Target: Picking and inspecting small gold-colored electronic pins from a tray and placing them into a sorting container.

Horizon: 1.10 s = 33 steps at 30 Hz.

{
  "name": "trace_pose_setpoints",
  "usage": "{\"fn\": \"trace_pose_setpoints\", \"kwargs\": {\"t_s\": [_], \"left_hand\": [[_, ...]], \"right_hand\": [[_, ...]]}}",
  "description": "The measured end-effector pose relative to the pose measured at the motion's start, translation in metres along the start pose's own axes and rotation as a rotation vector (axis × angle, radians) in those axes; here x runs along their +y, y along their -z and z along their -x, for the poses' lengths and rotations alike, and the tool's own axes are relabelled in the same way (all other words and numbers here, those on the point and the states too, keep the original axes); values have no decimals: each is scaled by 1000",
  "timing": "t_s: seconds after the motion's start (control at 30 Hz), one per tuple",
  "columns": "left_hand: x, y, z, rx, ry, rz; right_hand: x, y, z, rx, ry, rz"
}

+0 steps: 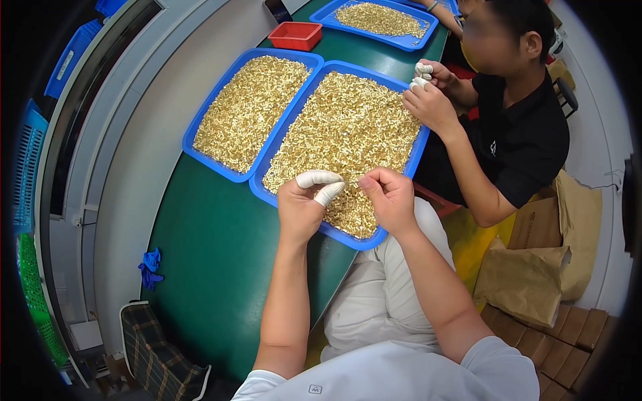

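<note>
I've got both hands over the near end of the blue tray, the right-hand one of two set side by side on the green table. Left hand: white cots on thumb and forefinger, the two tips drawn together toward the right hand. Right hand: bare, thumb and forefinger pinched shut. Something thin bridges the two hands, too small to tell what, so I can't say which hand actually has it clamped. Tray is filled edge to edge with small brass parts, short gold-coloured pieces lying in a loose heap, shiny, all alike as far as I can see. Second tray to the left holds the same stuff, touching the first along one long edge. Co-worker on my right has two hands at the far corner of my tray, white cots on the fingertips too. Small red bin further up the table, blue glove lying off the table's left rim
</note>
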<state>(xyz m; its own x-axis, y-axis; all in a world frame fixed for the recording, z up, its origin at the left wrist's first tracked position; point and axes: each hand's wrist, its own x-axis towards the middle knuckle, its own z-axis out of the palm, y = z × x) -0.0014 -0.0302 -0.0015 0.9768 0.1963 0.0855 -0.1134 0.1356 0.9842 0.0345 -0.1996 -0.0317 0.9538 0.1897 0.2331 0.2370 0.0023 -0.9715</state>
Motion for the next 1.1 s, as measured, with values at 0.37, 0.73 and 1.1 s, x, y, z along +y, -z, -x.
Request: {"fn": "trace_pose_setpoints", "kwargs": {"t_s": [0.37, 0.73, 1.1], "left_hand": [[-8, -4, 1, -36, -51, -248], [0, -6, 1, 122, -46, 114], [-9, -14, 1, 73, -100, 60]], "right_hand": [[-2, -1, 0, -3, 36, 45], [6, 2, 2, 9, -43, -94], [5, 2, 1, 10, -22, -79]]}}
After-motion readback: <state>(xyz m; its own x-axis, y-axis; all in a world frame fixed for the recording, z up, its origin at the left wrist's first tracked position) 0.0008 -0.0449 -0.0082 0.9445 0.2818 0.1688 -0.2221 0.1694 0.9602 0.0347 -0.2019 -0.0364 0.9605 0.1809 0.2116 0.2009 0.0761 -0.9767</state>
